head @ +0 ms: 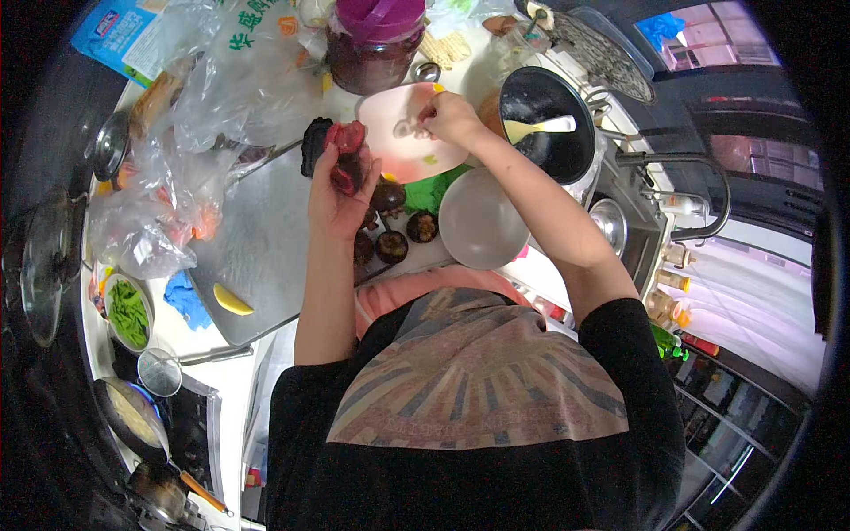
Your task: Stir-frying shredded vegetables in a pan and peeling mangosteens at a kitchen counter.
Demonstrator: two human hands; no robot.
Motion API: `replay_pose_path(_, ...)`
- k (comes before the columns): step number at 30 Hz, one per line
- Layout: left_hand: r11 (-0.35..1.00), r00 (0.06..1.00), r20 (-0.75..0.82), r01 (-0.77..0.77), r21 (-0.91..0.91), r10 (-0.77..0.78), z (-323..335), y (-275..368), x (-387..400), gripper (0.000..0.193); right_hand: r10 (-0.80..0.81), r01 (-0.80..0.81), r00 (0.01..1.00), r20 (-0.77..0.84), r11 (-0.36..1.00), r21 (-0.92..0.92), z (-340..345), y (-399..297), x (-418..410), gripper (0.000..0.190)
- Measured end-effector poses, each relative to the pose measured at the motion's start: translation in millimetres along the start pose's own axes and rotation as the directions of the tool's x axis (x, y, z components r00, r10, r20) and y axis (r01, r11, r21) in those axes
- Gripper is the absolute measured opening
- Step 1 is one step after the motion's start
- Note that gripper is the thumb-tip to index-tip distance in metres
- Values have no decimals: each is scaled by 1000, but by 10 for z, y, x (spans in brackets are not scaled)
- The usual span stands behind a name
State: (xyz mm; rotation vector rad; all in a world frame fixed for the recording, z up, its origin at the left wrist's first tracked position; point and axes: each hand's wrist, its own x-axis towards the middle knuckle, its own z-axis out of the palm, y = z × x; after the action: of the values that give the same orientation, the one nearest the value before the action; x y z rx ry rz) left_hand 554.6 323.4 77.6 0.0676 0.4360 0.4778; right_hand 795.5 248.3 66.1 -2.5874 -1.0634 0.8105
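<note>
My left hand [342, 192] holds the dark red halves of an opened mangosteen shell [346, 156], the inner sides facing up. My right hand [451, 119] is over a pale pink plate [385, 126], fingertips pinched together above some whitish pieces [412, 129]; whether it holds one cannot be told. Several whole mangosteens [392, 246] lie just right of my left wrist. Beside them are a green leafy or cloth-like item [425, 192] and an empty whitish bowl [483, 218]. Behind my left hand is a black crumpled thing [315, 147].
A metal board [259, 245] bears a yellow wedge [232, 300]. Plastic bags [232, 86] crowd the left; a purple-lidded jar [375, 50] stands at the back. On the right are a black bowl [544, 156] with a spatula and a sink. A pan [133, 418] sits over a blue flame at lower left.
</note>
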Motion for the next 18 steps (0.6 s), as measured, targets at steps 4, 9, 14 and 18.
replay_pose_path(4,1000,1000,3,3,13,-3,-6,17,27,36,-63,65,995,-78,997,29,-41,-7,29,23)
replay_pose_path(9,1000,999,48,7,-2,-7,-46,46,67,34,-30,-7,998,48,774,634,-161,41,1,12)
replay_pose_path(14,999,998,49,36,-26,-34,-67,65,112,34,12,-55,998,60,589,806,-76,51,-63,13)
replay_pose_path(18,999,999,-15,39,-26,-39,2,45,130,35,58,-124,992,111,577,807,-43,61,-83,19)
